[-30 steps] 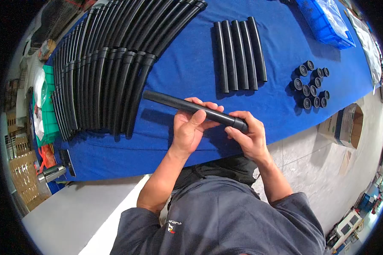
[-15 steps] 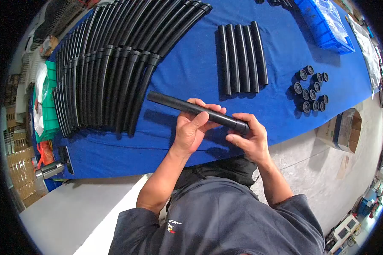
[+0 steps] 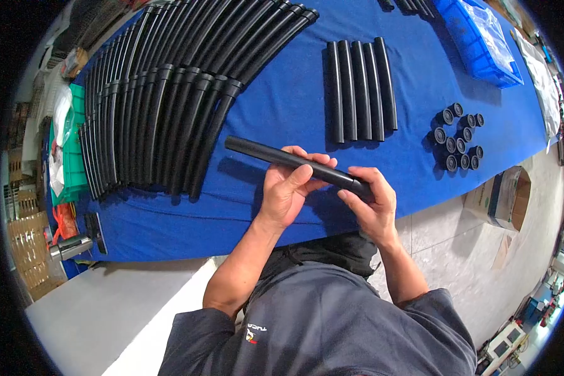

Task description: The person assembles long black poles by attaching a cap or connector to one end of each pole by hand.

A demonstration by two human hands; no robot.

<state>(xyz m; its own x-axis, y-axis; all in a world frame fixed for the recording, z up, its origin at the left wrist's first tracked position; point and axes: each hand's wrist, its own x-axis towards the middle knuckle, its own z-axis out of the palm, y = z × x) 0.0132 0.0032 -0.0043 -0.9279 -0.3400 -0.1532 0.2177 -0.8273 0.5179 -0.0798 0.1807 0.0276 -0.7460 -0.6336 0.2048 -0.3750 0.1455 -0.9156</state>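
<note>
A straight black tube is held slanting over the near side of the table, its bare end toward the upper left. My left hand is closed around its middle, thumb on top. At the tube's right end, my right hand grips a black end cap between thumb and fingers; the cap is mostly hidden by them. Beyond my hands lies a row of several loose black tubes. Several small round black caps stand grouped to the right.
Rows of black tubes with collared ends cover the left of the blue cloth. A blue bin is at the far right, a green crate at the left edge. A cardboard box sits on the floor at right.
My right hand's fingers have closed further over the cap, hiding more of it. The left hand keeps its hold on the tube. The whole view has shifted slightly.
</note>
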